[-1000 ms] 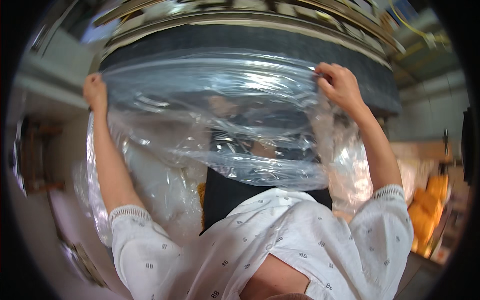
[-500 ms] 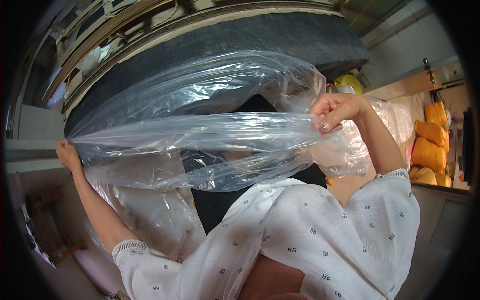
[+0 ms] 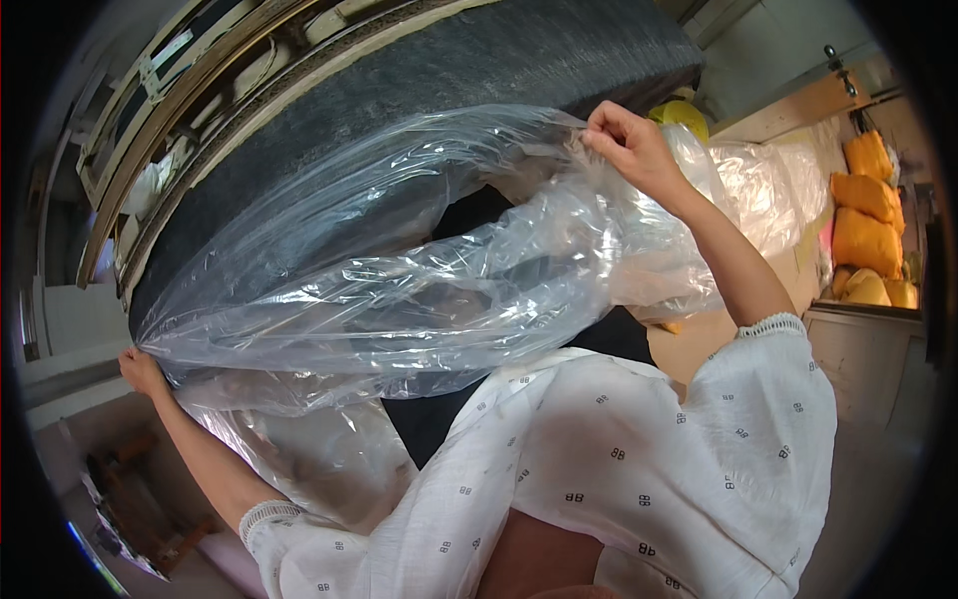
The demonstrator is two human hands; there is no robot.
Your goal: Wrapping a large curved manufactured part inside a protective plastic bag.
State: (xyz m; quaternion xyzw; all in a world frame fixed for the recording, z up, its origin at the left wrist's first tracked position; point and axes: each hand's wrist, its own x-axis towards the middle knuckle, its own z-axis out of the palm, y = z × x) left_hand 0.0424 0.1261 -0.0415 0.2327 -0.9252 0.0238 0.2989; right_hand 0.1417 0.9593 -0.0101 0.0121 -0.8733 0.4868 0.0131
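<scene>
A wide sheet of clear plastic film (image 3: 399,270) is stretched across in front of me, loosely folded and wrinkled, with light glinting off it. At the far left my left hand (image 3: 143,371) is closed on its gathered end. My right hand (image 3: 631,145) pinches the film's upper edge on the right, fingers closed, with the rest of the film sagging below it. The film lies partly over a dark-covered work surface (image 3: 399,75) and partly over my dark-clothed lap (image 3: 439,419). Whether the film is a bag or a single sheet, I cannot tell.
More clear plastic (image 3: 768,185) is heaped at the right, and another crumpled piece (image 3: 309,449) hangs at the lower left. Orange bundles (image 3: 868,240) are stacked far right. A yellow round object (image 3: 684,118) sits by the surface's right end. Wooden rails (image 3: 180,110) run along the far left.
My right hand has moved up and slightly left, taking the film's far edge instead of the middle band. My left hand sits lower in view, and the middle of the film has slackened.
</scene>
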